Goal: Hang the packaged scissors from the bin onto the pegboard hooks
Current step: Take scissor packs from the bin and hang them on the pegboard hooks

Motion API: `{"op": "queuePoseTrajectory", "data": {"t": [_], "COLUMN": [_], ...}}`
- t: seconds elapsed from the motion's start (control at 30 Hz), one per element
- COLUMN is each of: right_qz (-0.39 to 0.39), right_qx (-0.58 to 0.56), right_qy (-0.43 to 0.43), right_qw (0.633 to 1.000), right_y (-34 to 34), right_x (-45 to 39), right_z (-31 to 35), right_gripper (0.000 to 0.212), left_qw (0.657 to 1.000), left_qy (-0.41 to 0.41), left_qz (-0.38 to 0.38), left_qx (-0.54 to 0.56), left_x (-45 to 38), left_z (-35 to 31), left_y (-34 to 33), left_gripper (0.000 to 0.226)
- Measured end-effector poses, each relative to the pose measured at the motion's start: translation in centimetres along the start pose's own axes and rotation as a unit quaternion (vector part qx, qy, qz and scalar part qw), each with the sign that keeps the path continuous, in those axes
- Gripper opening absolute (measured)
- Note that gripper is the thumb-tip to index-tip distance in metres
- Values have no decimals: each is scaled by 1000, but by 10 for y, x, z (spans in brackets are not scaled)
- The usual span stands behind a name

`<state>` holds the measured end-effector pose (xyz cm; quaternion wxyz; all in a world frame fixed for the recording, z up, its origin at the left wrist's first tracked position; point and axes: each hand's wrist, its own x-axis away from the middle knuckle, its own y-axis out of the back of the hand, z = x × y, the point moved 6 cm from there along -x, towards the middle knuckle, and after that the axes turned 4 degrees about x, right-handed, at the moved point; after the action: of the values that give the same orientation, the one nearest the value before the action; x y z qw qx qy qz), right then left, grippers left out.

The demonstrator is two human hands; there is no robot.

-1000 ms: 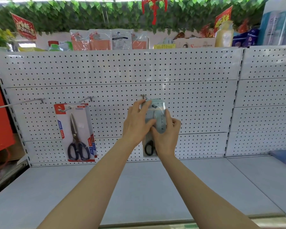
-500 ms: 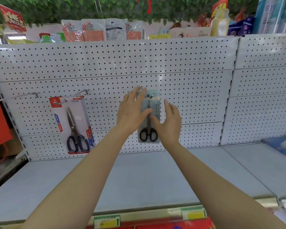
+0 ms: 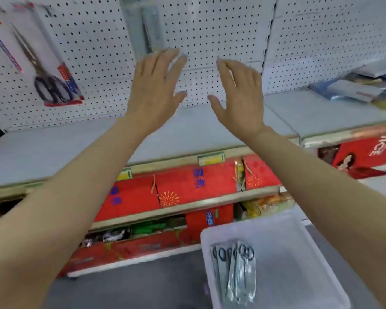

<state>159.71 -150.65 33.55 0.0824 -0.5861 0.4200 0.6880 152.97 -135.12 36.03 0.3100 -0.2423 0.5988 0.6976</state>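
Before the pegboard [image 3: 210, 30] we see left hand [image 3: 153, 90] and right hand [image 3: 239, 94] both spread, grasping nothing, clear scissors pack [image 3: 143, 25] hanging above, more packs [image 3: 234, 270] in white bin [image 3: 299, 253].

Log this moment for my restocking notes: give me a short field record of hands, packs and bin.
left hand: open, holds nothing
right hand: open, holds nothing
grey scissors pack: hanging on pegboard, above left hand
red scissors pack: hanging at left
bin: on floor at lower right, holds more packs
shelf: below pegboard
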Motion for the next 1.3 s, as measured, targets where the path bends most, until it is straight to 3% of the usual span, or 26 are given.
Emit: {"op": "queuePoseTrajectory", "data": {"t": [0.13, 0.3, 0.43, 0.53, 0.6, 0.67, 0.73, 0.87, 0.97, 1.03, 1.1, 1.2, 1.3], "right_qz": [79, 208, 303, 360, 384, 393, 401, 424, 438, 445, 451, 454, 439], "right_qx": [29, 50, 65, 78, 82, 75, 66, 61, 65, 69, 72, 66, 60], "right_qy": [-14, -51, -94, -102, -112, -129, -139, -143, -144, -145, -144, -140, -141], "right_qw": [996, 976, 946, 924, 913, 907, 903, 892, 885, 881, 878, 878, 885], "right_y": [7, -1, -4, -3, -3, -4, -6, -7, -10, -13, -17, -24, -32], "right_x": [104, 244, 341, 398, 429, 457, 482, 521, 538, 543, 546, 549, 551], "right_z": [-23, -50, -71, -80, -85, -89, -90, -91, -95, -99, -101, -101, -104], "right_gripper": [61, 57, 64, 67, 67, 67, 68, 67, 67, 66, 66, 65, 59], "left_qw": [996, 965, 913, 853, 812, 774, 753, 722, 712, 694, 703, 682, 729], "left_qy": [-46, -101, -207, -307, -369, -429, -467, -475, -511, -534, -531, -491, -329], "left_qz": [57, 222, 334, 417, 448, 464, 462, 492, 481, 482, 469, 532, 566], "left_qx": [49, 99, 114, 67, 62, 44, 28, 102, 33, 33, 65, 107, 199], "left_x": [63, 170, 255, 320, 354, 379, 395, 421, 414, 409, 399, 383, 349], "left_z": [-84, -176, -237, -276, -301, -324, -344, -381, -393, -393, -391, -381, -356], "left_y": [-64, -168, -236, -282, -308, -332, -357, -411, -416, -414, -418, -408, -386], "left_gripper": [64, 68, 56, 36, 24, 27, 13, 19, 20, 25, 27, 18, 20]}}
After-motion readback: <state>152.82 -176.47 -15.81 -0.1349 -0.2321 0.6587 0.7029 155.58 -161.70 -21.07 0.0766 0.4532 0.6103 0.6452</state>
